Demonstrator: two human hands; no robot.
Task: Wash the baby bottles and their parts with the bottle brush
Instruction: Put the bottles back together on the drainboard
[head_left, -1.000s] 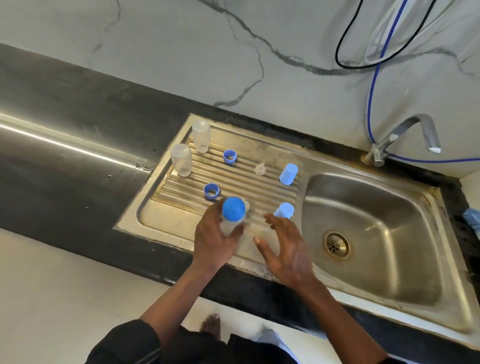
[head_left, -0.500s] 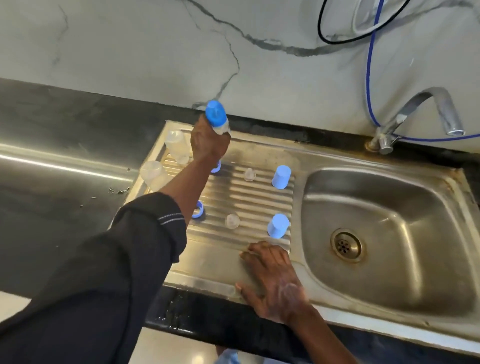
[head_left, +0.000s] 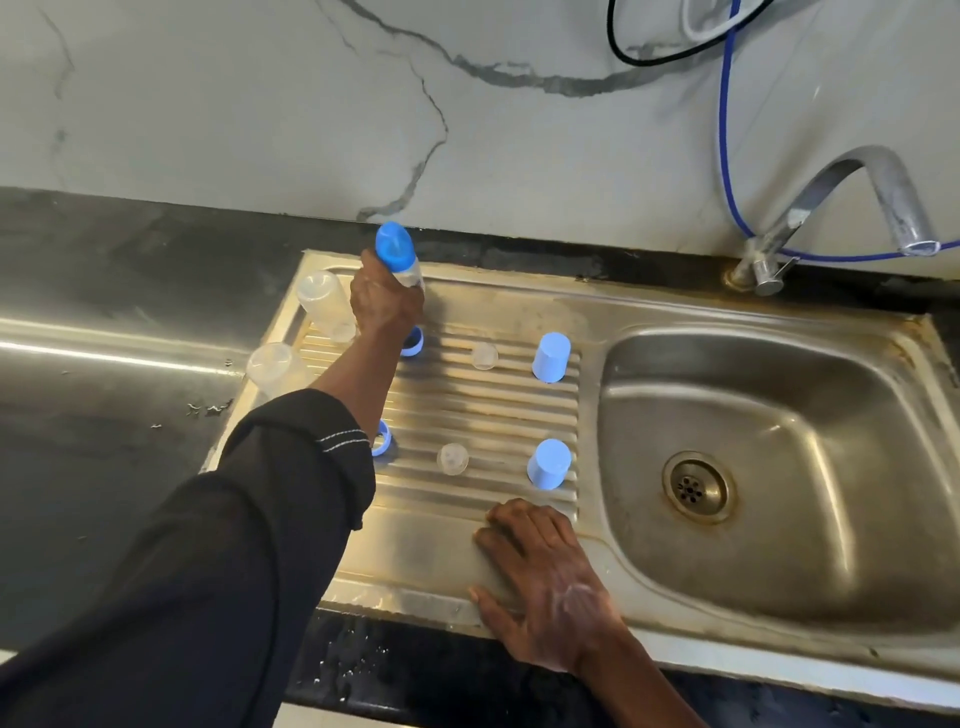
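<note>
Our left hand clamped round blue-capped bottle, tilted, at far left of drainboard. Our right hand lies flat, fingers straight, on drainboard's near edge, left of sink basin.

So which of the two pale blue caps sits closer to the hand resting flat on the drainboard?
The front cap, just beyond the right hand; the other cap stands farther back.
</note>
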